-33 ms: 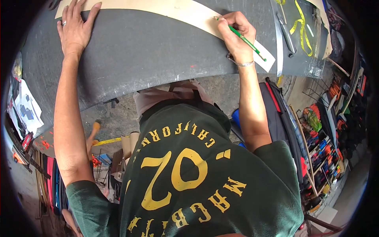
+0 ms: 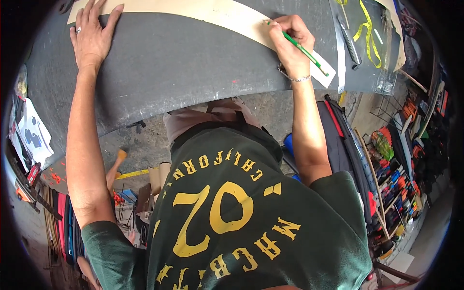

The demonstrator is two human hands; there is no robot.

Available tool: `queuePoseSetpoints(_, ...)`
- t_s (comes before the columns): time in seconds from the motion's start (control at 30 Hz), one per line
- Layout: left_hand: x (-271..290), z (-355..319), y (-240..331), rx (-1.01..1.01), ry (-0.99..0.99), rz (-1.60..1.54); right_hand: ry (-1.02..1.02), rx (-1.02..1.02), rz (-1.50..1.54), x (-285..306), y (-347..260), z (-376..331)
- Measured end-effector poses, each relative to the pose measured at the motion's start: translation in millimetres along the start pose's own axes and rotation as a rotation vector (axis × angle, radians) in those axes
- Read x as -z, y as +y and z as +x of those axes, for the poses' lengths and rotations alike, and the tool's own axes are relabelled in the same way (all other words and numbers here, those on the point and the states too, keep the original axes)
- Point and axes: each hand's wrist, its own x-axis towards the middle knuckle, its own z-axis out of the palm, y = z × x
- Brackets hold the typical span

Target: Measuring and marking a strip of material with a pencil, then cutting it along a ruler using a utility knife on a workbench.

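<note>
My right hand (image 2: 294, 42) pinches a green pencil (image 2: 308, 54), its tip touching a long tan paper strip (image 2: 232, 18). The strip bends across the dark tabletop (image 2: 193, 63), with faint pencil marks on it near the top edge of the view. Far to the left, my left hand (image 2: 93, 39) lies flat with fingers spread, pressing on the strip's left end and the tabletop. To the right of my right hand are a metal ruler (image 2: 341, 63), a utility knife (image 2: 351, 46) and a yellow measuring tape (image 2: 369, 34).
A small white stick (image 2: 378, 36) lies by the tape. Rolls of dark material (image 2: 333, 125) stand below the table at right, beside shelves of colourful pieces (image 2: 396, 188). Printed sheets (image 2: 34, 133) hang at far left. Part of another person's leg (image 2: 116, 164) shows below at left.
My right hand and the pencil have shifted very slightly to the right. The measuring tape and knife sit a touch further left in view. My left hand stays where it was.
</note>
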Motion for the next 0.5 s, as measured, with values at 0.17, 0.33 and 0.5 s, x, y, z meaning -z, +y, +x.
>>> queuePoseSetpoints(0.17, -7, 5, -24, 0.052, 0.014, -0.012, 0.077, 0.022, -0.153, -4, -20, 4)
queuePoseSetpoints(0.33, -32, 22, -39, -0.186, 0.201, -0.039, -0.014, 0.058, -0.061, 11, -2, 3)
queuePoseSetpoints(0.5, -41, 1, -55, -0.101, 0.273, -0.104, -0.089, 0.060, 0.006, 2, 10, -1)
